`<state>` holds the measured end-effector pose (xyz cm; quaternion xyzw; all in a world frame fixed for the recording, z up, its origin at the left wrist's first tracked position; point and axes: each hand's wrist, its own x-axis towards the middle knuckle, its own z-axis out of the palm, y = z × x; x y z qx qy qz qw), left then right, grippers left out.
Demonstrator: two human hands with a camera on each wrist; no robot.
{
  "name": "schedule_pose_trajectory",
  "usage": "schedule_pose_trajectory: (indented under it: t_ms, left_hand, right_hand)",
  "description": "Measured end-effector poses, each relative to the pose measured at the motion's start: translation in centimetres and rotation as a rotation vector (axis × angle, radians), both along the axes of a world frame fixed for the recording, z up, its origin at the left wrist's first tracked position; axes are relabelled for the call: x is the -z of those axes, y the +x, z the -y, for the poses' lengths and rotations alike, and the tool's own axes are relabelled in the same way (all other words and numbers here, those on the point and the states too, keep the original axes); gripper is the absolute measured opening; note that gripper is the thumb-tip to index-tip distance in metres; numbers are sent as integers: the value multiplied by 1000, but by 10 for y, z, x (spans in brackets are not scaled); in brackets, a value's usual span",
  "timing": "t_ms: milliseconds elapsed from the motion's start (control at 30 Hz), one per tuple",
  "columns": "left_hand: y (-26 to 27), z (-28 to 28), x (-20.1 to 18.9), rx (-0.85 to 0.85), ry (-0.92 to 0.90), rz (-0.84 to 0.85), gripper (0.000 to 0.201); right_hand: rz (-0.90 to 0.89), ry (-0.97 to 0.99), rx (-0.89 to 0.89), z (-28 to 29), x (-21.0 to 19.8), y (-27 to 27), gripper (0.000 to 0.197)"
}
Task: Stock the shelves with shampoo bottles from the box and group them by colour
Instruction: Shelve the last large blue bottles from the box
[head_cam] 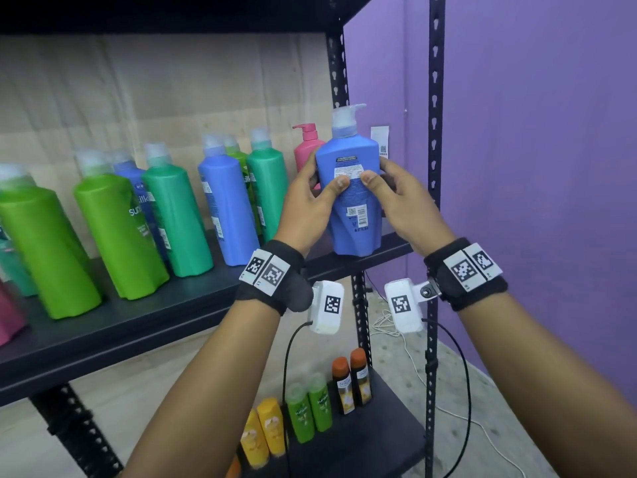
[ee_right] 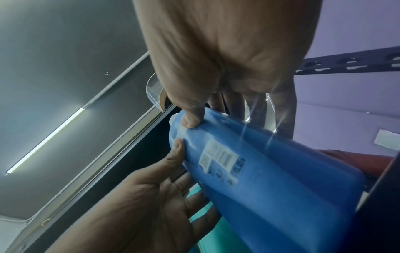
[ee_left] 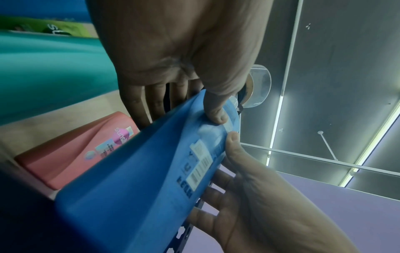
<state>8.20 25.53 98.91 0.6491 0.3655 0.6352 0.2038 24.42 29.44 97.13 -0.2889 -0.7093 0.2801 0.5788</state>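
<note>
Two hands hold one blue pump bottle [head_cam: 350, 188] upright at the right end of the upper shelf [head_cam: 193, 305], its base at or just above the shelf edge — contact cannot be confirmed. The left hand [head_cam: 312, 205] and right hand [head_cam: 401, 201] each clasp a side, thumbs pressed on the back label and fingers wrapped behind. Stocking looks well advanced: green, teal and blue bottles [head_cam: 225, 201] stand along the shelf, with a pink pump bottle [head_cam: 306, 146] just behind the held one. The colours are interleaved rather than grouped, so sorting appears to remain. Smaller yellow, green and orange bottles [head_cam: 312, 407] occupy the lower shelf. The box is not in view, and the leftmost bottles are cut off by the frame.
</note>
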Motion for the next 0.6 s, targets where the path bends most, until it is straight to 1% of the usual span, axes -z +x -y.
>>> schedule_pose_trajectory:
  t_ms: [100,200,300,400,500,600]
  left_hand:
    - [-2,-12,-2,-10,-9,4,46]
    - [-4,-31,-2,-20,-21,14,42]
    - [-5,-55,0,-41,-53,30,40]
    - [-9,-79,-3,-91,-95,-3,40]
    - [-12,-100,-8,-148,-138,-45,43]
    - [-14,-116,-12,-207,-189,-84,47]
  right_hand:
    - [-2,-14,-10,-11,-2,-2,42]
    - [34,-39,14,-23,-6,-7,41]
    - [155,-76,66,-37,-16,-11,40]
    - [290,-125,131,-52,-29,-16,40]
    - [325,-195,131,-65,-37,-23,41]
    - [350,-199,135,-77,-41,-27,42]
